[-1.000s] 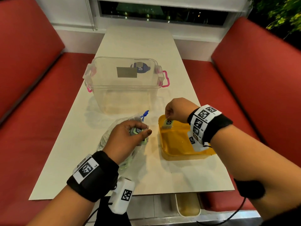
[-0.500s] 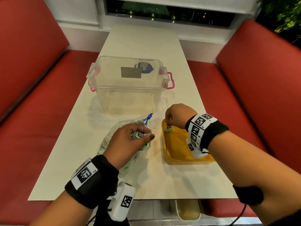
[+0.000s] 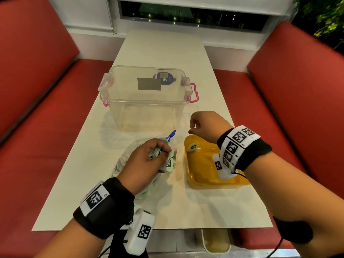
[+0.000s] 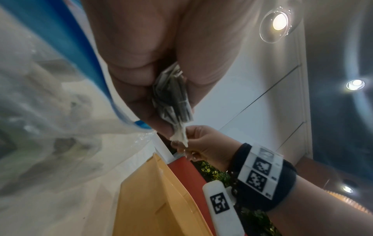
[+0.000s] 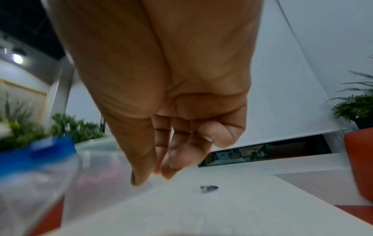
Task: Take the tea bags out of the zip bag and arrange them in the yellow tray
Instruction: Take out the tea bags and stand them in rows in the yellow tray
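The clear zip bag (image 3: 130,164) with a blue zip strip lies on the white table and holds several green tea bags. My left hand (image 3: 149,157) rests over its mouth. In the left wrist view the thumb and fingers pinch a tea bag (image 4: 173,99). The yellow tray (image 3: 204,175) sits to the right of the bag, with one tea bag (image 3: 193,147) lying in its far left corner. My right hand (image 3: 201,125) hovers above that corner. In the right wrist view its fingers (image 5: 171,166) are curled and hold nothing.
A clear plastic box (image 3: 147,101) with pink latches stands just beyond the bag and tray. Red bench seats (image 3: 55,127) flank the table (image 3: 163,53) on both sides. A window ledge closes off the far end.
My right hand has let go of the tea bag in the tray's far corner and lifted up and away from it. The left hand has stayed on the tea bags at the bag's mouth.
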